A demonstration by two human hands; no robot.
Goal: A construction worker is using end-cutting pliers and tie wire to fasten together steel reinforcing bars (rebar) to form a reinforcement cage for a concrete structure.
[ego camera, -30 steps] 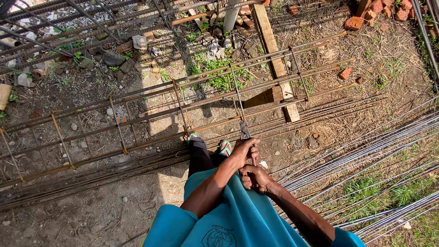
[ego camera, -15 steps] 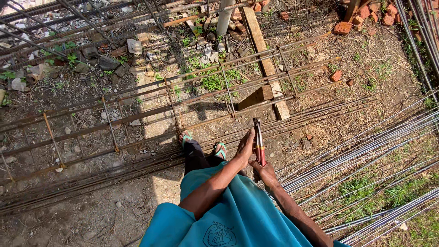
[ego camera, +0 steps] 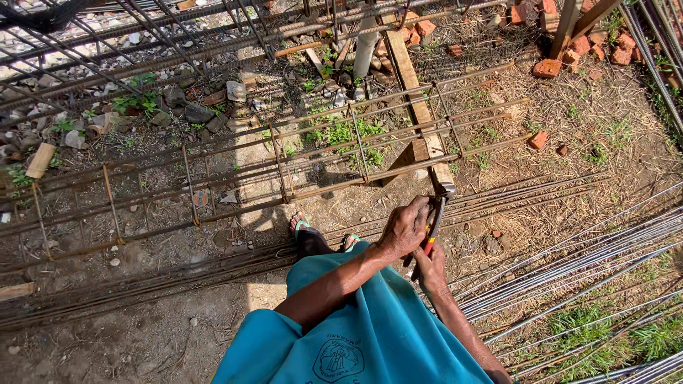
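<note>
Our fingers are closed on the pincers [ego camera: 435, 222]: the left hand [ego camera: 404, 229] wraps the handles high up, the right hand [ego camera: 431, 269] clamps the red-and-yellow grips just below, at 6 o'clock of the left. The steel head of the tool points to 12 o'clock and sits right at the near bar of the rebar cage [ego camera: 284, 171], close to where the wooden plank [ego camera: 416, 99] crosses under it; whether it already bites a tie wire there we cannot tell

We judge the pincers hard, fairly heavy for their size and not slippery at the coated grips, so the low end of the handles is the place to hold for leverage. The cage reads as long, stiff, rusty and heavy; we would take it by a long bar next to a stirrup, not by the thin stirrups

Out at 3 to 5 o'clock lie loose steel rods [ego camera: 569, 263] on the ground, springy over their length. Broken bricks [ego camera: 548, 67] lie at 1 o'clock, well apart
</note>
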